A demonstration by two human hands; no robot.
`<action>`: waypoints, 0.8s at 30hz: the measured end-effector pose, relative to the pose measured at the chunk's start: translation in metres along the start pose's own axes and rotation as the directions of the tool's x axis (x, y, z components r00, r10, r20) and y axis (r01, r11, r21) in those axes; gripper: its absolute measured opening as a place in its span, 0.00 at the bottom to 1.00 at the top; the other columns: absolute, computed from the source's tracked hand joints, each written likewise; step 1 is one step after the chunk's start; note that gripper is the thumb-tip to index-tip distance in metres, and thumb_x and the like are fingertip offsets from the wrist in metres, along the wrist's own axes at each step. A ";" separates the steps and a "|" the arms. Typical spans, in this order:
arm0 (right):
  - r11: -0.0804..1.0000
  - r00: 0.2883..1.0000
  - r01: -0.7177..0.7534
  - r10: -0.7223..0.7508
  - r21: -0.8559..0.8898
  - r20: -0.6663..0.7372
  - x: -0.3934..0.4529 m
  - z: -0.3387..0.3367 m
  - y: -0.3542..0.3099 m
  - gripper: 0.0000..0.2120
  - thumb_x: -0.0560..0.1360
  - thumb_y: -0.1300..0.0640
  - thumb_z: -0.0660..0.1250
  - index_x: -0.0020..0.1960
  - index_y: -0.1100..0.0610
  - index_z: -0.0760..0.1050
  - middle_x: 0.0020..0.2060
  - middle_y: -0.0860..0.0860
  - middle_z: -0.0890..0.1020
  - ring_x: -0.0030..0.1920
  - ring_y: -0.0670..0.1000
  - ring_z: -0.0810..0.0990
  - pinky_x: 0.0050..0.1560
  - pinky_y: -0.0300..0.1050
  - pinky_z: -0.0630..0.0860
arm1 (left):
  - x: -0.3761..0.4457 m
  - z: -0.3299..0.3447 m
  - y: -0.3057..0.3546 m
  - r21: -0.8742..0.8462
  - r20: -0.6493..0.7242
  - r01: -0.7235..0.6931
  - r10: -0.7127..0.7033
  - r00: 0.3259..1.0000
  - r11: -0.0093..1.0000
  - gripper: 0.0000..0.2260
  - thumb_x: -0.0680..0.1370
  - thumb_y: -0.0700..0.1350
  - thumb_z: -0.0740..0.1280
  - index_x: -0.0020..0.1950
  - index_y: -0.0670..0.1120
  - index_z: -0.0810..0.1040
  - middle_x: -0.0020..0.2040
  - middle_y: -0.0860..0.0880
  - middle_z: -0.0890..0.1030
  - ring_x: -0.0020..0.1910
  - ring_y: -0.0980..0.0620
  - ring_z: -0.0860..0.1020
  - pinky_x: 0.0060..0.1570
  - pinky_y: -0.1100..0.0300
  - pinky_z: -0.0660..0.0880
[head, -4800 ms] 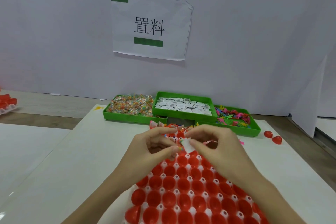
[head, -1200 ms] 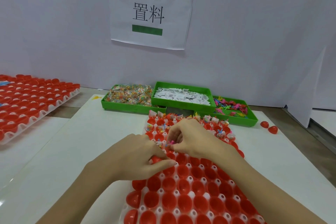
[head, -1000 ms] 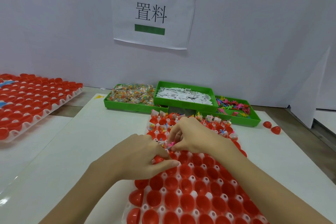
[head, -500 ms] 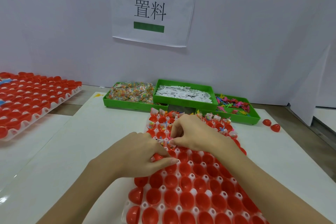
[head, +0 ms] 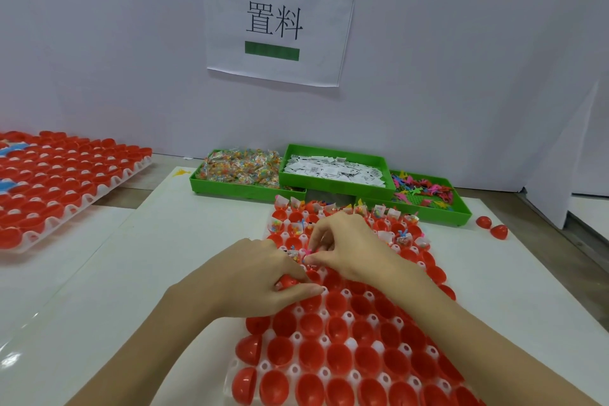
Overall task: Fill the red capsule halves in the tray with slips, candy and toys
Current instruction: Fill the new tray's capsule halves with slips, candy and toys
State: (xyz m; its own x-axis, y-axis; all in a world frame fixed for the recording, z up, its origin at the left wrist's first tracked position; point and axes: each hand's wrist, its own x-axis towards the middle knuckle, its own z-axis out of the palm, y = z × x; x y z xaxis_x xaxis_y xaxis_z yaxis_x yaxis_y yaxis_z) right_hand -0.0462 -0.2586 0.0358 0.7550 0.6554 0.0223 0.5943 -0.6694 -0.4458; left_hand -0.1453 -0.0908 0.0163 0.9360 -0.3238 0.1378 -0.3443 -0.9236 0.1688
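Right hand (head: 342, 247): fingertips curled, a small pink toy (head: 308, 252) pinched over a capsule half in the tray's (head: 298, 369) third row from the far edge. Left hand (head: 260, 277): fingers curled, a red capsule half (head: 288, 281) held at the tray's left edge. Step in hand is judged to be toy placement. Far rows are filled with slips, candy and toys; near rows are bare. Next: toy released into the cup, then a reach to the green bins (head: 333, 186) at the surface's (head: 158, 260) far edge.

Three green bins (head: 333, 189) block the far edge of the tray (head: 329, 372); bare surface (head: 164, 273) left and right gives passage.
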 end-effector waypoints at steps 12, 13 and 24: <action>0.773 0.951 0.011 0.187 0.634 -0.244 -0.040 -0.044 0.053 0.16 0.83 0.52 0.65 0.43 0.56 0.86 0.34 0.55 0.85 0.32 0.48 0.80 0.29 0.34 0.72 | 0.006 0.001 -0.006 -0.172 -0.133 -0.094 0.072 0.989 0.981 0.29 0.84 0.67 0.52 0.40 0.50 0.81 0.25 0.52 0.71 0.29 0.50 0.73 0.31 0.64 0.69; 0.744 0.945 0.020 0.205 0.668 -0.256 -0.041 -0.045 0.057 0.16 0.83 0.53 0.64 0.43 0.56 0.87 0.34 0.55 0.84 0.32 0.49 0.79 0.29 0.35 0.73 | 0.006 0.001 -0.005 -0.139 -0.145 -0.089 0.069 0.987 0.986 0.31 0.83 0.68 0.50 0.43 0.50 0.84 0.26 0.52 0.73 0.30 0.50 0.74 0.33 0.62 0.71; 0.684 0.879 0.157 0.231 0.712 -0.416 -0.050 -0.040 0.071 0.17 0.83 0.50 0.63 0.42 0.53 0.86 0.30 0.53 0.81 0.27 0.46 0.75 0.28 0.33 0.71 | 0.014 0.016 -0.008 -0.144 -0.702 0.135 -0.198 0.684 0.980 0.20 0.85 0.54 0.61 0.38 0.48 0.81 0.25 0.56 0.71 0.25 0.54 0.71 0.26 0.57 0.70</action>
State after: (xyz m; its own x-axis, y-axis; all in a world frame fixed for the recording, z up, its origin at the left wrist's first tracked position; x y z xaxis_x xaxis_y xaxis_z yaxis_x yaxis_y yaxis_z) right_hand -0.0308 -0.3529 0.0391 0.9167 0.2759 0.2892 0.3280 -0.1058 -0.9387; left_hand -0.1280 -0.0910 0.0011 0.6576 0.1054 0.7460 -0.2213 -0.9195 0.3250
